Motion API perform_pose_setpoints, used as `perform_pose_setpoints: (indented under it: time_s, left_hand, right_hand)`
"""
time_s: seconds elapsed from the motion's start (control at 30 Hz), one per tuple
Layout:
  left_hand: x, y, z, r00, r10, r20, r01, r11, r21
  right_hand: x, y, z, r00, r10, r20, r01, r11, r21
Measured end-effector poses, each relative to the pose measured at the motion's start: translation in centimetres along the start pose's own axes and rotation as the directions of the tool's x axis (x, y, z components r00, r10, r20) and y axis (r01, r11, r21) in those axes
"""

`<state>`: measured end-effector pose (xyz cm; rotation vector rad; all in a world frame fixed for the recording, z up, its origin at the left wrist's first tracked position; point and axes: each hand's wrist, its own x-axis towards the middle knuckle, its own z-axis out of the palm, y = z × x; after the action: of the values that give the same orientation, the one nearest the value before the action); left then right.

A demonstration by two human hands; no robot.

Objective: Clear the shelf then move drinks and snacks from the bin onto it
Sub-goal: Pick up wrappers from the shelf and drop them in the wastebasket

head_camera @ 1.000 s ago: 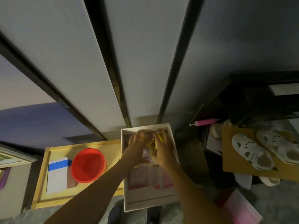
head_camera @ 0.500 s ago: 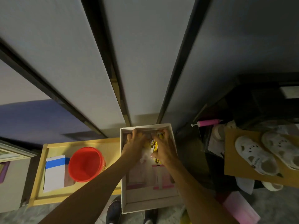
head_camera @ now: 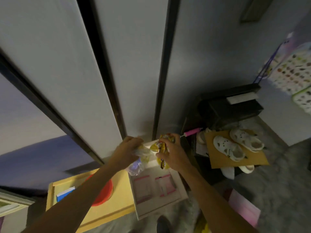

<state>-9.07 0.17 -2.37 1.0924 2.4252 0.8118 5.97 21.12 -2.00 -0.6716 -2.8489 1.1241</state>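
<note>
A white bin (head_camera: 182,192) stands on the floor below me, with pink-edged packets (head_camera: 153,185) lying flat inside. My left hand (head_camera: 127,150) is raised above the bin's far end, closed on a crinkled clear and yellow snack bag (head_camera: 140,158) that hangs down. My right hand (head_camera: 173,153) is beside it, closed on yellow snack packets (head_camera: 160,148). White shelf boards (head_camera: 134,64) with dark gaps between them rise straight ahead, seen from above.
A yellow wooden tray (head_camera: 121,195) left of the bin holds a red bowl (head_camera: 106,192) and a blue-and-white box (head_camera: 64,195). To the right, white clogs (head_camera: 228,148) sit on cardboard, by a pink pump (head_camera: 192,132) and a dark rack (head_camera: 235,108).
Both hands have lifted out of the bin with snack bags in them. The view has tilted up and to the right.
</note>
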Motion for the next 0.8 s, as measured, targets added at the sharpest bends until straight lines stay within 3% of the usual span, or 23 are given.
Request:
perform_pose_setpoints:
  time_s: [0.2, 0.33, 0.6, 0.8]
  left_hand:
    - [-0.4, 7.2, -3.1, 0.974, 0.214, 0.074, -0.213, 0.977, -0.011]
    - [-0.2, 12.5, -0.8, 0.923, 0.349, 0.163, -0.355, 0.935, 0.01]
    - [-4.3, 27.6, 10.6, 0.78, 0.542, 0.314, -0.506, 0.841, -0.192]
    - [-9.4, 37.1, 22.1, 0.686, 0.607, 0.401, -0.542, 0.794, -0.274]
  right_hand:
    - [-7.6, -2.0, -4.6, 0.976, 0.064, -0.208, -0.068, 0.998, -0.01]
    - [-14.4, -0.9, -7.8, 0.914, 0.167, -0.37, -0.179, 0.984, 0.0]
    - [-31.9, 7.8, -13.1, 0.726, 0.423, -0.542, -0.426, 0.895, 0.129]
    - [-45.2, 15.8, -13.9, 0.602, 0.538, -0.591, -0.509, 0.828, 0.235]
